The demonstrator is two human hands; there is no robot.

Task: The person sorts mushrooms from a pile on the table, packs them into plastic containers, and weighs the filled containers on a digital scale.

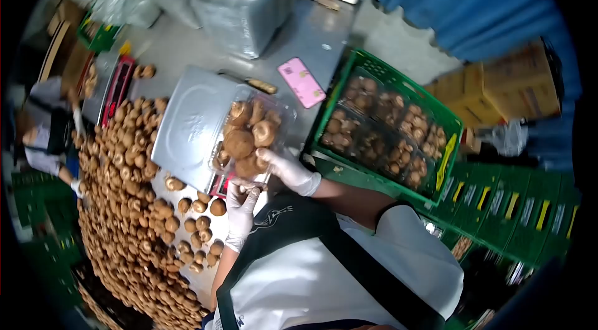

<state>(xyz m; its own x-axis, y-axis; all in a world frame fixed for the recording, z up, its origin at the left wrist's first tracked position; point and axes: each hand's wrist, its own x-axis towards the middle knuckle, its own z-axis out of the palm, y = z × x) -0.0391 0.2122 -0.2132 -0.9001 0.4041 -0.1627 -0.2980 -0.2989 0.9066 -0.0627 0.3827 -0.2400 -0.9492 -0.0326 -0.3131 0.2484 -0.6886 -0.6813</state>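
A clear tray (272, 132) of brown mushrooms (239, 144) sits at the desk's (323, 32) middle. The gloved right hand (291, 173) touches its contents; the left hand (242, 210) curls at its near edge, both grips unclear.

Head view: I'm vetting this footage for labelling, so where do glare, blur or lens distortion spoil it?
Head view: strong fisheye bending, with black corners; head view: pale, streaky glare on the stacked clear containers; head view: print on the cardboard box too soft to read, the co-worker at the left edge also soft; head view: the large mushrooms near the centre comparatively crisp.
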